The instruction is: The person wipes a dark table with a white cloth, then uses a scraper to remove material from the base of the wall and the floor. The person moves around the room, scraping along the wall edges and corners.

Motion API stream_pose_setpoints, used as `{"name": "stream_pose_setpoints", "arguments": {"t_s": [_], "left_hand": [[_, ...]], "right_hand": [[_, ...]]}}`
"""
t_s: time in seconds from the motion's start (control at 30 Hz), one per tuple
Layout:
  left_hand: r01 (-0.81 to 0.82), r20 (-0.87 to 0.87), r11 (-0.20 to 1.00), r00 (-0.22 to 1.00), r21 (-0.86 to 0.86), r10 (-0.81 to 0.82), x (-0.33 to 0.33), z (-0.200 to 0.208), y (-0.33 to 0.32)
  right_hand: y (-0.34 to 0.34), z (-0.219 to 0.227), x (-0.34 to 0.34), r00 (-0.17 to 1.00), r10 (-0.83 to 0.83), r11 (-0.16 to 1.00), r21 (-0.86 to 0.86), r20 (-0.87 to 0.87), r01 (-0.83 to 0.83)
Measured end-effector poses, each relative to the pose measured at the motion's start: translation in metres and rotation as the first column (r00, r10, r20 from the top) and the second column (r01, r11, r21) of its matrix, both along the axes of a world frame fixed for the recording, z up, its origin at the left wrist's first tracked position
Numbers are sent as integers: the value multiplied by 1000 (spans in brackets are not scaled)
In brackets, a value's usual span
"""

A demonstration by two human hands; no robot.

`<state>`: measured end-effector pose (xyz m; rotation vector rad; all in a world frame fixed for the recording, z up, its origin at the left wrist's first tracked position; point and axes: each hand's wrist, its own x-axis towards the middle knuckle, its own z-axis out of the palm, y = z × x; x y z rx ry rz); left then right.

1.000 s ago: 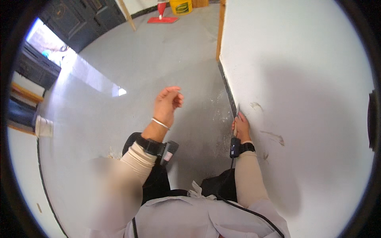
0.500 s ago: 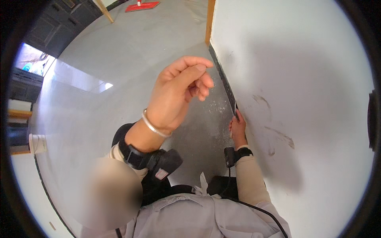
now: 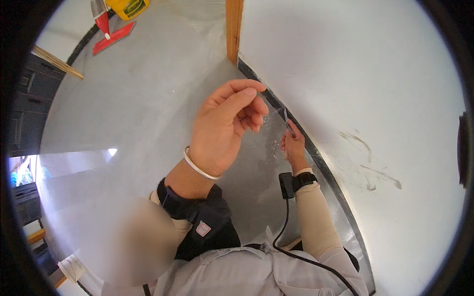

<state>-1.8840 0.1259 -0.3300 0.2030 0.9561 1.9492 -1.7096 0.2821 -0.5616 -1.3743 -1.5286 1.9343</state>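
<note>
My left hand (image 3: 217, 130) is raised over the floor, a silver bangle on its wrist. Its thumb rests against the index finger and the other fingers curl; nothing shows between them. Lower and to the right, beside the wall, my right hand (image 3: 295, 147) grips a thin flat-bladed tool (image 3: 286, 115), its handle mostly covered by my fingers. The blade's tip stands at the dark baseboard (image 3: 316, 154), near its upper edge. Whether the tip touches the board or the wall above it, I cannot tell. White specks (image 3: 270, 144) lie scattered on the floor left of my right hand.
The white wall (image 3: 395, 113) fills the right side and bears brown smears (image 3: 380, 175). A wooden post (image 3: 234, 32) stands at its far end. Far left are a red flat-headed tool (image 3: 113, 38), a yellow container (image 3: 127, 7) and wooden strips (image 3: 58, 62). A white bucket (image 3: 72, 268) stands lower left.
The view has turned, bringing the yellow container into sight and more baseboard beside my right arm. My right hand has shifted slightly along the baseboard toward the wooden post. My left hand keeps its pose.
</note>
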Motion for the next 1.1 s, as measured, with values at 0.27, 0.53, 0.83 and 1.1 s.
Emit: {"name": "stream_pose_setpoints", "arguments": {"t_s": [0.27,0.53,0.83,1.1], "left_hand": [[-32,78,999,997,31,29,-65,-32,-20],[-82,198,994,978,67,67,-85,-59,6],[-154,98,986,982,-60,159,-105,-83,-6],[-146,34,988,988,-44,147,-97,-66,-8]], "right_hand": [[10,5,-8,989,28,990,130,144,-47],[5,25,-32,976,-33,999,48,216,23],[8,16,-82,982,50,991,117,180,-71],[3,1,-75,989,-22,983,183,148,-5]]}}
